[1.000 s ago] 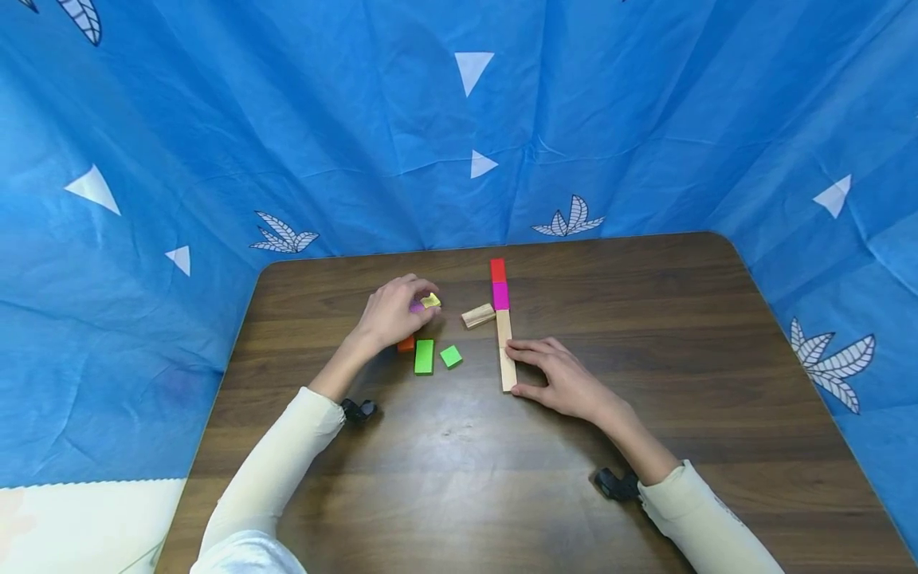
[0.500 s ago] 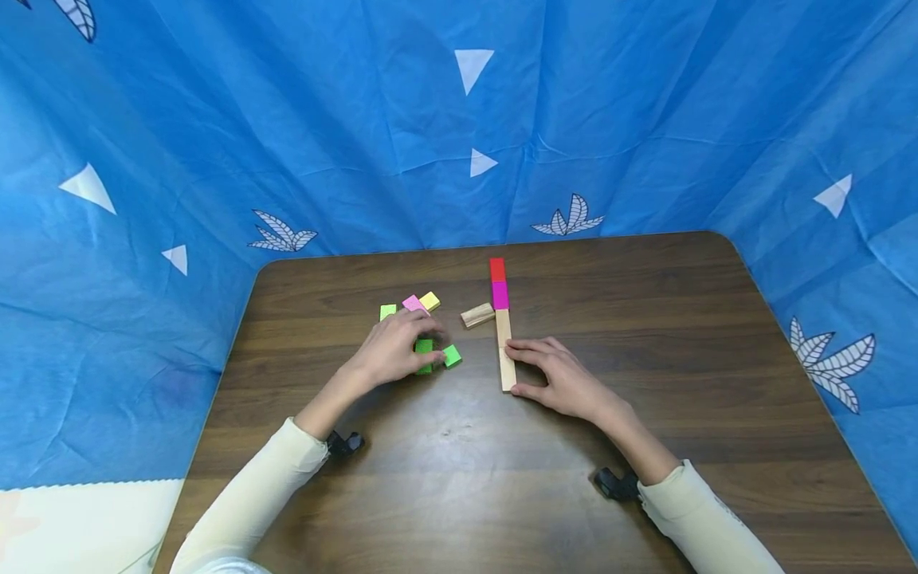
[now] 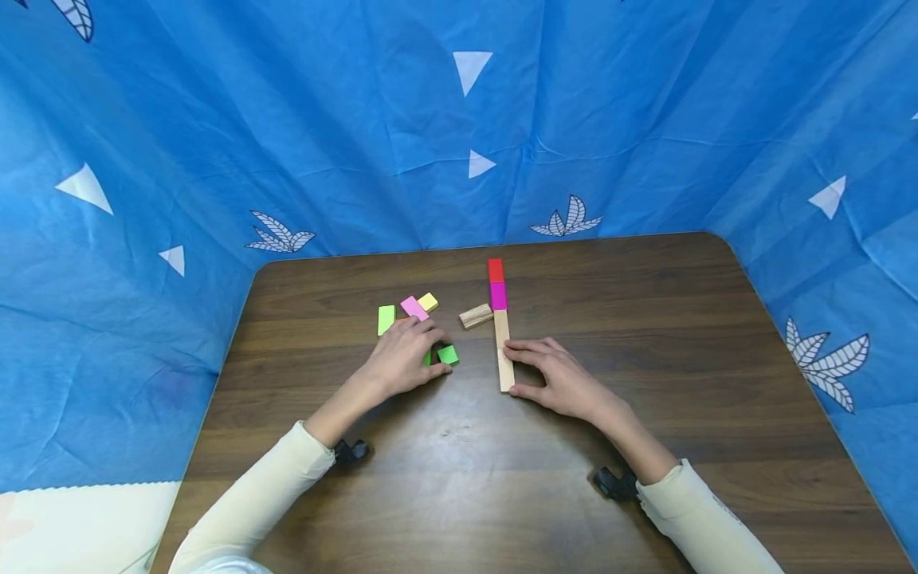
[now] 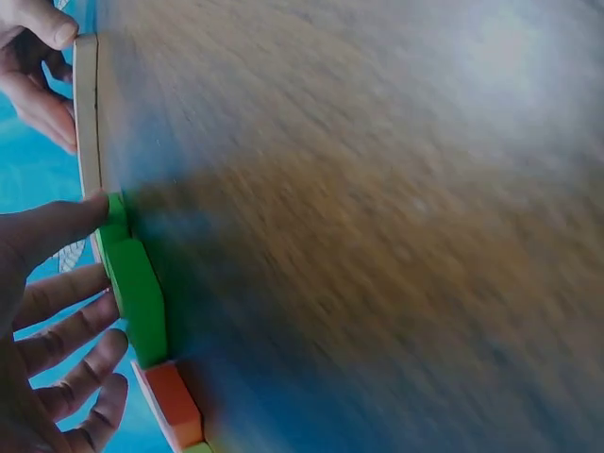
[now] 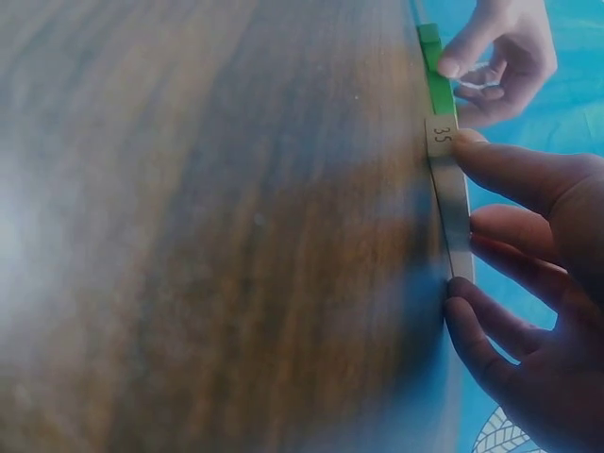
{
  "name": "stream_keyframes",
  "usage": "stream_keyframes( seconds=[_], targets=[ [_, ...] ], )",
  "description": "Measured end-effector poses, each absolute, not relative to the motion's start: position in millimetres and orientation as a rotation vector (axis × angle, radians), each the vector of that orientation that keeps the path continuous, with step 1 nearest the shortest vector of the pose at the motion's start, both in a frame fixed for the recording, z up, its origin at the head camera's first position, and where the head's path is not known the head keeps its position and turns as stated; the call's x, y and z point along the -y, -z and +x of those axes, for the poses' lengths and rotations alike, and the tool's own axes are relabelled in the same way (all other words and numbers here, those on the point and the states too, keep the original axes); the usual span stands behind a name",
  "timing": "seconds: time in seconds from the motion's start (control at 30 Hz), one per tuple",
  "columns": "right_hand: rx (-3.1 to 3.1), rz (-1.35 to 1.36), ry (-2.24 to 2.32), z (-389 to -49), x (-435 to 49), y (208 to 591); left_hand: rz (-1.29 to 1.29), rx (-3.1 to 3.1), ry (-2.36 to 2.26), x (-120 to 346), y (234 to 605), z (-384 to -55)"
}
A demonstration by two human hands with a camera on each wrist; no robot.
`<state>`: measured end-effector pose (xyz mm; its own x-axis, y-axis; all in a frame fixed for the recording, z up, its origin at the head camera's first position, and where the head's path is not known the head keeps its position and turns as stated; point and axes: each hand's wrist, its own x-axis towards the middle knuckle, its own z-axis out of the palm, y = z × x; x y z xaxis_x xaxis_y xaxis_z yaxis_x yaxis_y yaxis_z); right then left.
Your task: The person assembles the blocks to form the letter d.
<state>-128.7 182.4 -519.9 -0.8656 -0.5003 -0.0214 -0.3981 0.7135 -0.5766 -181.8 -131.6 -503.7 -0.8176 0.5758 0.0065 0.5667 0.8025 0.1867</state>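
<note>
Thumb and index finger of my left hand [image 3: 407,359] pinch a small green block [image 3: 448,355] from its near and far sides, still on the table. Under that hand a longer green block [image 3: 427,358] is mostly covered; it shows better in the left wrist view. My right hand [image 3: 562,381] holds the nearest plain wooden block [image 3: 506,376] between thumb and fingers. That block ends a straight row with another plain block [image 3: 501,324], a magenta block [image 3: 498,296] and a red block [image 3: 496,269]. Dark printed marks [image 5: 441,137] show on the held block's end.
A loose wooden block [image 3: 476,316] lies slanted against the row's left side. Behind my left hand are lime [image 3: 386,320], pink [image 3: 414,308] and yellow [image 3: 428,301] blocks, plus an orange block [image 4: 173,401], partly hidden. Blue cloth [image 3: 610,119] hangs behind the brown table [image 3: 645,319].
My left hand has left the yellow and pink blocks, come nearer and right, and closed on the small green block, which has turned slightly. My right hand stays in place.
</note>
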Motion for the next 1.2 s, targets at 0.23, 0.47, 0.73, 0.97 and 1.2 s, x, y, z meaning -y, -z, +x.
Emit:
stream_keyframes(
  seconds=[0.23, 0.47, 0.73, 0.97, 1.2],
  targets=[
    [-2.751, -0.730, 0.865, -129, -183, 520, 0.873, -2.954, -0.253, 140, 507, -183],
    [-2.744, -0.732, 0.868, -129, -182, 519, 0.845, -3.001, -0.227, 148, 510, -186],
    [-2.742, -0.741, 0.884, -128, -182, 519, 0.756, -3.058, -0.190, 164, 507, -196],
    [-2.744, -0.739, 0.878, -129, -183, 520, 0.689, -3.090, -0.201, 176, 509, -204],
    [-2.741, -0.735, 0.880, -129, -183, 520, 0.576, -3.127, -0.234, 192, 512, -211]
  ],
)
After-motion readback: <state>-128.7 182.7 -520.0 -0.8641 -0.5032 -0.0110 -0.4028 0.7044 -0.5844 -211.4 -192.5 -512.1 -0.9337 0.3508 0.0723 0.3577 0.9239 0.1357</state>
